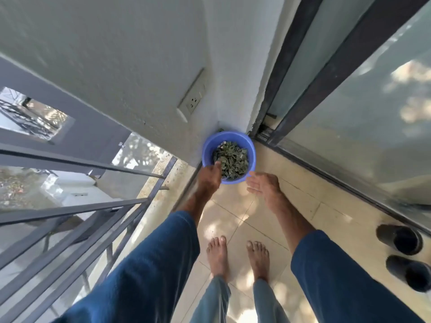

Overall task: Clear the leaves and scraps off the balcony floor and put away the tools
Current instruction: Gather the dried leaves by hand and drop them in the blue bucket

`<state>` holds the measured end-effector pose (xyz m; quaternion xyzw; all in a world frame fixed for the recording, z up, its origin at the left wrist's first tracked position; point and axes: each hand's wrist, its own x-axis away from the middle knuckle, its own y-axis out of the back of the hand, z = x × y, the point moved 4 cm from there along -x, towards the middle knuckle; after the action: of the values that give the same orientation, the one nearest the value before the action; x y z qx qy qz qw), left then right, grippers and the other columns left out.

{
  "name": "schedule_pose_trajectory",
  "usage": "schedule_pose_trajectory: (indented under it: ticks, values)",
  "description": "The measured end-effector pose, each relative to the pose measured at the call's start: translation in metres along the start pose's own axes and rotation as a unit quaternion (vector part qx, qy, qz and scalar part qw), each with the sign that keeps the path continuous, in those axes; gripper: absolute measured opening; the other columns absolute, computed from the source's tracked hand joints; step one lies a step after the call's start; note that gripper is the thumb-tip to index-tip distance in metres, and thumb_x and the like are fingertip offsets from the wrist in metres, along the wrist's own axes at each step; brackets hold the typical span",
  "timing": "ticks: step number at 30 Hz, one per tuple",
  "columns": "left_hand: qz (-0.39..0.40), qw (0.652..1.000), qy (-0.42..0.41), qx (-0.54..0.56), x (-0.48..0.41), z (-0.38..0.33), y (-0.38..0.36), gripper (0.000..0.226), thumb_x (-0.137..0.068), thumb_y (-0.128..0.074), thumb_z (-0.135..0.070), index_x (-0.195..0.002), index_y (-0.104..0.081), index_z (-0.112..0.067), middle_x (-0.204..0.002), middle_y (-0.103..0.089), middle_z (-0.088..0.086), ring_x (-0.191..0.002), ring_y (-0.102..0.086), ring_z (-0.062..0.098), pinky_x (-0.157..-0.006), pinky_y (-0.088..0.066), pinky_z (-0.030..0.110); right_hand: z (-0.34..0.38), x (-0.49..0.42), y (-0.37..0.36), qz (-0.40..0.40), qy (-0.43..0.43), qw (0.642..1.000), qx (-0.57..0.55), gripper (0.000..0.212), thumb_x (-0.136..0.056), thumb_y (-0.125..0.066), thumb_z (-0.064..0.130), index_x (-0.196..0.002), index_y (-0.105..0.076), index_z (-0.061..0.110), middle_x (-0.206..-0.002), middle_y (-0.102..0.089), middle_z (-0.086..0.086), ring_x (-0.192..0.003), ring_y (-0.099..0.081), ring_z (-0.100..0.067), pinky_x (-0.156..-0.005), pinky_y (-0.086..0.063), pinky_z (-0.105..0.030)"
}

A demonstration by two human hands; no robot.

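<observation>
The blue bucket [252, 153] of dry leaves [233, 159] stood in the corner by the sliding door [373, 136], probably light and stiff, best lifted by its rim, where the left hand [209, 179] reached, grip unclear, the right hand [263, 185] flat-fingered alongside.

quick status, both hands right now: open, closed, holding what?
Left hand: fingers at the near rim of the blue bucket; too blurred to tell whether it grips.
Right hand: open, holding nothing, beside the bucket.
</observation>
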<state>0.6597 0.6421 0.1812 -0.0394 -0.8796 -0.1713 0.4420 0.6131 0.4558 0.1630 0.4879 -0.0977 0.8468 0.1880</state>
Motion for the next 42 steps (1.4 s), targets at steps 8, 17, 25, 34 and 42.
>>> schedule_pose_trajectory:
  ticks: [8,17,25,34,42]
  values:
    - [0.053,0.994,-0.025,-0.096,0.15,0.008,-0.029,0.037,-0.105,-0.049,-0.037,-0.09,-0.067,-0.008,-0.084,-0.072,0.011,-0.056,-0.061,0.015,-0.044,-0.043,0.017,-0.009,0.162,0.079,0.011,-0.036,0.996,-0.078,0.022,-0.099,-0.049,0.009,-0.112,-0.065,0.003,-0.108,-0.069,-0.024,-0.079,-0.067,-0.025,-0.071,-0.053,-0.032]
    - [0.199,0.949,-0.001,-0.246,0.359,0.023,-0.111,0.018,-0.098,-0.054,0.002,-0.084,-0.063,-0.005,-0.074,-0.064,0.012,-0.037,-0.054,0.005,-0.034,-0.037,0.016,-0.083,0.38,0.216,-0.089,-0.001,0.975,-0.205,0.03,-0.095,-0.06,0.022,-0.115,-0.067,0.001,-0.102,-0.075,-0.019,-0.092,-0.073,-0.032,-0.075,-0.058,-0.035]
    - [0.281,0.813,-0.123,-0.495,0.467,0.076,-0.212,0.011,-0.082,-0.064,-0.029,-0.083,-0.072,-0.021,-0.096,-0.077,0.011,-0.094,-0.072,0.038,-0.086,-0.06,0.05,-0.184,0.534,0.351,-0.142,0.021,0.938,-0.316,0.027,-0.095,-0.059,0.016,-0.114,-0.065,-0.002,-0.103,-0.068,-0.024,-0.078,-0.069,-0.027,-0.066,-0.056,-0.03]
    - [0.408,0.689,-0.192,-0.567,0.694,0.138,-0.382,0.008,-0.088,-0.07,-0.008,-0.09,-0.071,0.0,-0.086,-0.076,0.015,-0.052,-0.063,0.013,-0.047,-0.048,0.02,-0.334,0.648,0.506,-0.288,0.0,0.849,-0.443,0.015,-0.097,-0.063,0.016,-0.105,-0.07,0.005,-0.101,-0.075,-0.016,-0.08,-0.073,-0.025,-0.067,-0.058,-0.031]
    - [0.464,0.584,-0.229,-0.626,0.817,0.216,-0.478,0.014,-0.092,-0.062,-0.017,-0.092,-0.071,-0.007,-0.088,-0.077,0.009,-0.068,-0.066,0.022,-0.059,-0.053,0.029,-0.416,0.726,0.6,-0.368,0.043,0.778,-0.507,0.023,-0.101,-0.053,0.016,-0.111,-0.069,0.004,-0.104,-0.075,-0.014,-0.085,-0.072,-0.024,-0.07,-0.058,-0.031]
